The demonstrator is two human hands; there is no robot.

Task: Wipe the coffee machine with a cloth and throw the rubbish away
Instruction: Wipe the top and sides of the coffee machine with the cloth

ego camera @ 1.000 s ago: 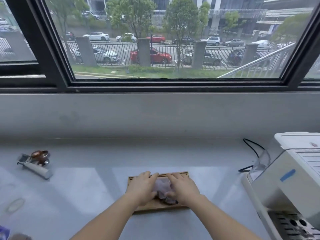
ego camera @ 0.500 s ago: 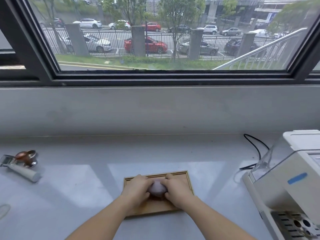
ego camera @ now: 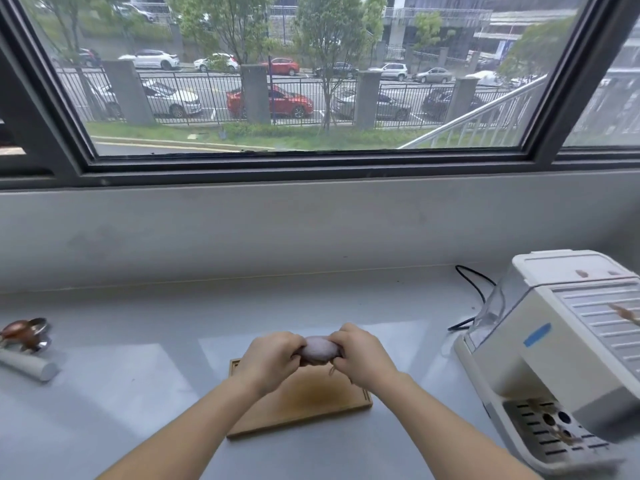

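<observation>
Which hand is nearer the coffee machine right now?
Right. The right hand grips the bunched cloth above the wooden tray, apart from the coffee machine to its right. The left hand holds the cloth's other end, farther away.

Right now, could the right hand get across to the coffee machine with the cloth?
Probably yes. The right hand and left hand both grip the bunched cloth above the wooden tray. Only bare counter lies between it and the coffee machine, though the left hand must let go.
</observation>
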